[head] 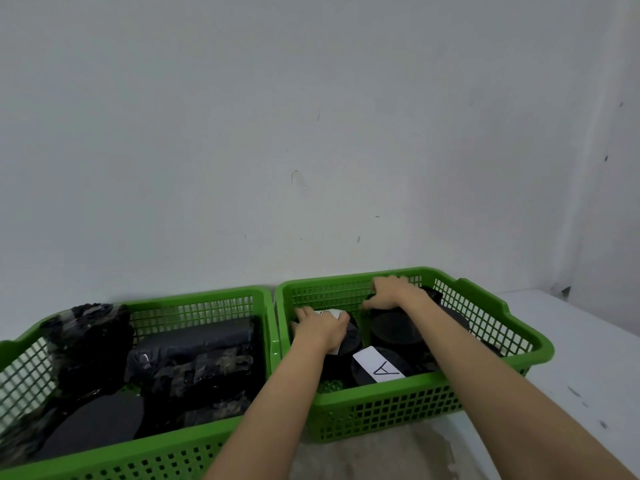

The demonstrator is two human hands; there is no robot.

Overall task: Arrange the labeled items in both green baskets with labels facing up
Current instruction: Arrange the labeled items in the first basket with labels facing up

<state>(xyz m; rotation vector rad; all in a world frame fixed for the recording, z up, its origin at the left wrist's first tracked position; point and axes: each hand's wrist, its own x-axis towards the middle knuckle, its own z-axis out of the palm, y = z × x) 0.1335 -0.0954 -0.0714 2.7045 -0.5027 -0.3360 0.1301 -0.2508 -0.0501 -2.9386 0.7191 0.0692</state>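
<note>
Two green baskets stand side by side against the wall. The right basket (491, 386) holds several black round containers. One at the front (398, 367) shows a white label marked "A" (379, 364) facing up. My left hand (320, 325) grips a black round container (349, 341) at the basket's back left, with a white label (330, 313) showing between my fingers. My right hand (391, 291) rests on another black container (394, 329) at the back. The left basket (194, 445) holds black wrapped packages (197, 358) and a black disc (100, 420), no labels visible.
A grey-white wall (311, 133) rises right behind both baskets. The baskets sit on a white table (588, 358) whose surface extends to the right. A worn beige patch (374, 452) lies in front of the right basket.
</note>
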